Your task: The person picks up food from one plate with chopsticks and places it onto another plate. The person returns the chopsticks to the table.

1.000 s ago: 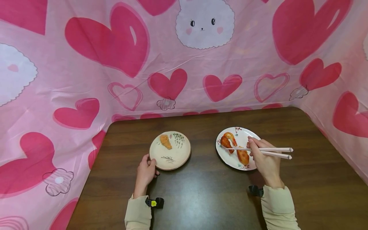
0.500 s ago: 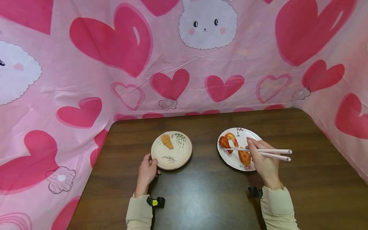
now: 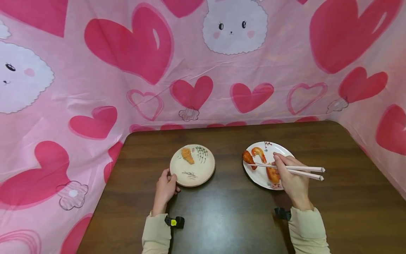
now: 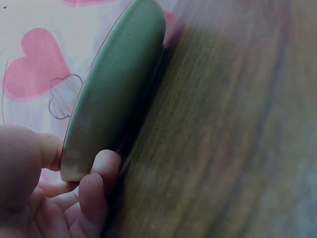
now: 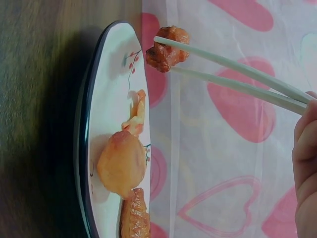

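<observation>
My left hand (image 3: 166, 188) grips the near-left rim of a cream plate (image 3: 190, 179), thumb at the edge and fingers below it, as the left wrist view also shows. One fried piece (image 3: 188, 155) lies on that plate. My right hand (image 3: 295, 183) holds a pair of pale chopsticks (image 3: 306, 169). Between their tips is a glazed red-brown piece (image 5: 168, 48), which the right wrist view shows raised off the white plate (image 5: 111, 64). A shrimp (image 3: 258, 153) and a golden-brown piece (image 3: 272, 174) lie on the white plate; another browned piece (image 5: 135, 218) shows in the right wrist view.
Both plates stand on a dark wooden table (image 3: 222, 218), the white one to the right of the cream one. A pink cloth (image 3: 219, 67) with hearts hangs behind the table and at both sides.
The glazed piece has shifted up and left relative to the white plate, held by the chopsticks. The head view has shifted slightly, and my left hand keeps its grip on the cream plate.
</observation>
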The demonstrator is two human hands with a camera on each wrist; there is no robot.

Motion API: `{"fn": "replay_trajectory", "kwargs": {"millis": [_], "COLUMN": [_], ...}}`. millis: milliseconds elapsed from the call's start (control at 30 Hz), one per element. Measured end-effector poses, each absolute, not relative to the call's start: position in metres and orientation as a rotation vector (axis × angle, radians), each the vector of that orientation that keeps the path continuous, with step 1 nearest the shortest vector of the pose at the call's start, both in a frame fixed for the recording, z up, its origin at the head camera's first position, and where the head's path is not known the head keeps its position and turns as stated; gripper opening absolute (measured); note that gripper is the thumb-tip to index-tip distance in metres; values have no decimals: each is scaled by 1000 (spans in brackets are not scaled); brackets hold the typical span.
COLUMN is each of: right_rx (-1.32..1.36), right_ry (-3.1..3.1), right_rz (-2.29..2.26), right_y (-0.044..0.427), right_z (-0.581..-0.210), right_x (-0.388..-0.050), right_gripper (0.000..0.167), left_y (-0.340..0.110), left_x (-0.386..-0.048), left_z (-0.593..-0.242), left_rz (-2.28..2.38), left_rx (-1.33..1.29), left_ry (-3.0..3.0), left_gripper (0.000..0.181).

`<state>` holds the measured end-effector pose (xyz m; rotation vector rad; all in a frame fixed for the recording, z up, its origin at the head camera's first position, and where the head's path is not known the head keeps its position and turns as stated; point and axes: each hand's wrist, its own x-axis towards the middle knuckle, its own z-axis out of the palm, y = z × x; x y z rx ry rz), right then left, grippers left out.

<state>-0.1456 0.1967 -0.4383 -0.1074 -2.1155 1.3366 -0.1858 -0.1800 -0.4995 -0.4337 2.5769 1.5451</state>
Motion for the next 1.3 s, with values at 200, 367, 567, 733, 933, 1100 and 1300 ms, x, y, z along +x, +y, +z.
{"fn": "replay_trajectory", "kwargs": {"millis": [200,367,567,733,933,1100,1300], "right_rx": [-134,-141,-95,-59,-64,-45,-25], "right_ry": [-2072,-2118,-2113,-2092,-2050,-2068,-2043], "right_rz": [1416,1369,1379,1390,1576,1550,1610], "right_y": [197,195,189,183,170,161,151], "right_z": [-437,-436,-434,-432,-429,-430,-428], "right_x": [-144,-144,-146,-149,-153,-157,-160], "right_gripper": [18,18,17,16,17,14,13], "left_y": [-180,-180,-181,-181,-180,-180,-179], "left_x": [-185,-185,-184,-185,-185,-185,-185], "left_z": [-499,-499,-499,-500,-500,-499,-500], "left_rz": [1561,1566,1567,1574,1577,1584,1575], "left_rx": [-426,-431,-436,-435,-450,-451,-438], "left_ry": [2566,2562,2558,2556,2560,2561,2577], "left_gripper": [46,45,45,45,45,45,44]}}
